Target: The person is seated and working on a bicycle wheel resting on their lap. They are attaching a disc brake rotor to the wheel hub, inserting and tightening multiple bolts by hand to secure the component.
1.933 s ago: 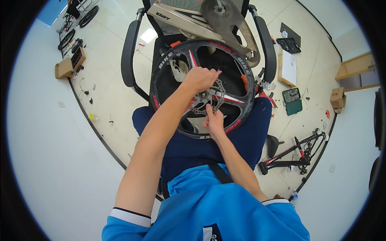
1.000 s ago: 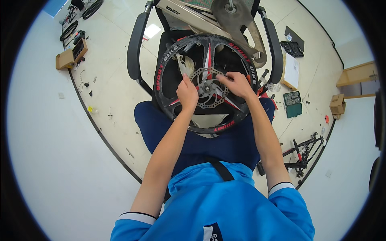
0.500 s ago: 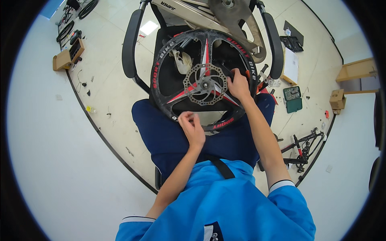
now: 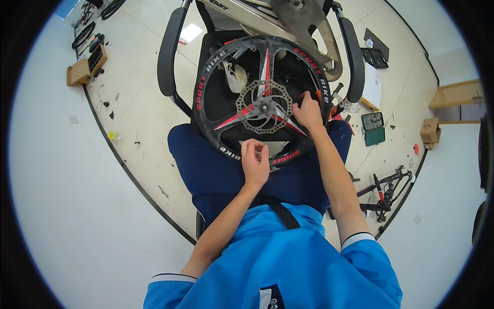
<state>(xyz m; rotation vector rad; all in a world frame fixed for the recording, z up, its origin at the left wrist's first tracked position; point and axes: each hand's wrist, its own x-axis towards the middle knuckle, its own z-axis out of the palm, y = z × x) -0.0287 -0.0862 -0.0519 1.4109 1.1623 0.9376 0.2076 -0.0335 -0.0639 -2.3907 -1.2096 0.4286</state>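
Note:
A black three-spoke bicycle wheel (image 4: 208, 121) with red and silver accents lies across my lap and the chair seat. Bolted at its hub is a silver brake disc (image 4: 247, 121) full of holes. My right hand (image 4: 309, 112) is closed at the disc's right edge, its fingers round something dark that I cannot make out. My left hand (image 4: 255, 160) is over the near rim, fingers curled and pinched together. Whatever it pinches, if anything, is too small to tell. A pale crumpled cloth or glove (image 4: 235, 78) shows through the wheel's upper left opening.
Beyond the wheel, a beige bicycle frame (image 4: 242, 15) rests on the chair between its black armrests (image 4: 170, 59). On the floor to the right are a green case (image 4: 373, 129), a black bike frame (image 4: 383, 193) and a cardboard box (image 4: 430, 130). An open carton (image 4: 82, 74) stands left.
My left hand has shifted a little to the right along the near rim, uncovering the rim's white lettering. My right hand stays by the disc.

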